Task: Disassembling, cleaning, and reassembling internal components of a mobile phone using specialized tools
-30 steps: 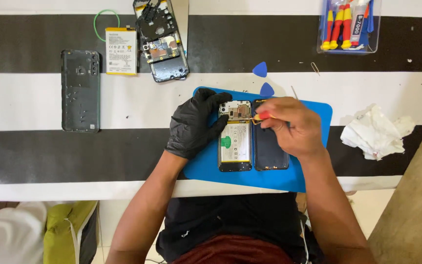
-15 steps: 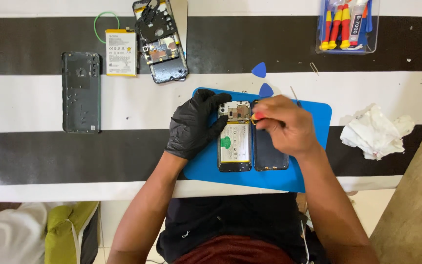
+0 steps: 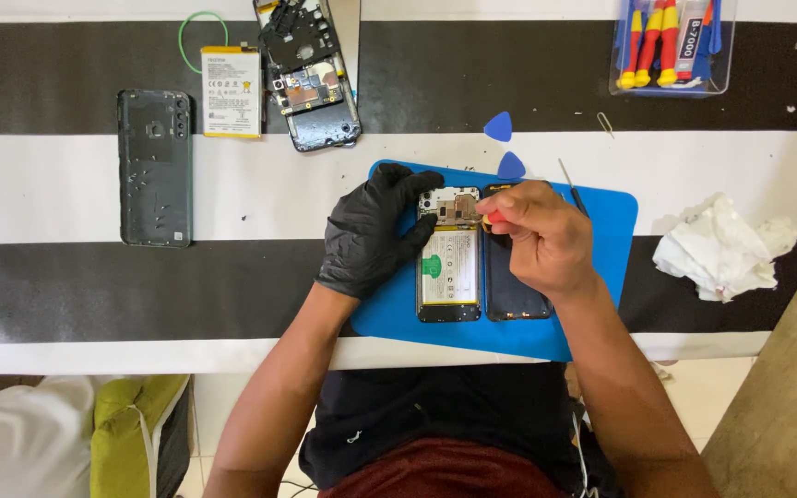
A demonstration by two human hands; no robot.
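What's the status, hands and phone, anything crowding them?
Left hand gloved, steadying opened phone. Right hand pinching red-handled tool at phone's top. Dark back cover alongside, under right hand.

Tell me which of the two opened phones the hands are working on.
The opened phone on the blue mat, its white battery showing. The gloved left hand steadies it; the bare right hand holds a red tool over its top. The other lies untouched at the table's far edge.

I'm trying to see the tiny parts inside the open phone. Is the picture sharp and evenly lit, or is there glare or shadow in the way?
Head view: soft, even light, no strong glare on the blue mat; the right hand hides part of the open phone, and the gloved left hand shows little detail; the small parts are too small to read.
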